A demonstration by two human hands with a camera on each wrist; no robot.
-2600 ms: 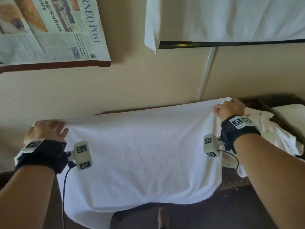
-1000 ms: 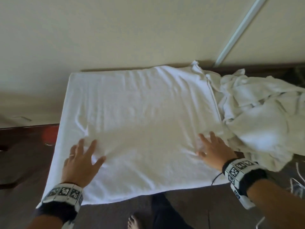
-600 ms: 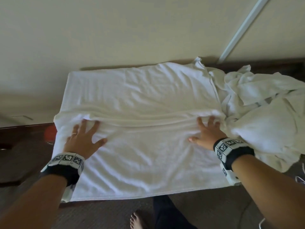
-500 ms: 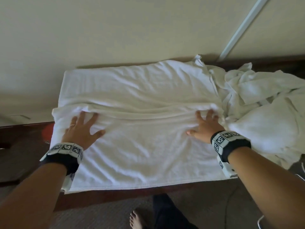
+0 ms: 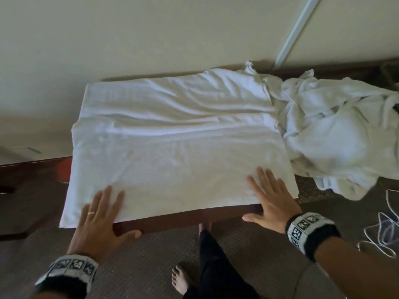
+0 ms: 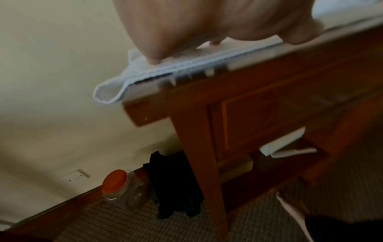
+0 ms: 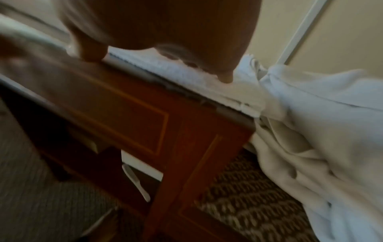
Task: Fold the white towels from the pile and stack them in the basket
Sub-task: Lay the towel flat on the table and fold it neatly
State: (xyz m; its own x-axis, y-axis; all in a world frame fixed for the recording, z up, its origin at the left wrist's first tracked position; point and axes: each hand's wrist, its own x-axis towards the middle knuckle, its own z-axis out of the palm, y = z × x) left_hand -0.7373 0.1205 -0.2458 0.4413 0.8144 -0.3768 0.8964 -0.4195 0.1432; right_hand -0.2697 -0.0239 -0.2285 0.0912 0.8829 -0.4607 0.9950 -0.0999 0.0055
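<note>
Towel (image 5: 172, 147) spread on desk (image 5: 194, 219), far part rumpled, beside pile (image 5: 336, 139). Left hand (image 5: 99, 219) and right hand (image 5: 274, 201) flat, each grip open, pressing near edge, probably smoothing for folding.

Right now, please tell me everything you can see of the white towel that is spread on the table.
The white towel looks like soft terry. It lies doubled on the wooden table, wrinkled toward the wall, its left end overhanging. Both hands, left and right, press flat on its near edge. The towel pile touches its right side.
</note>
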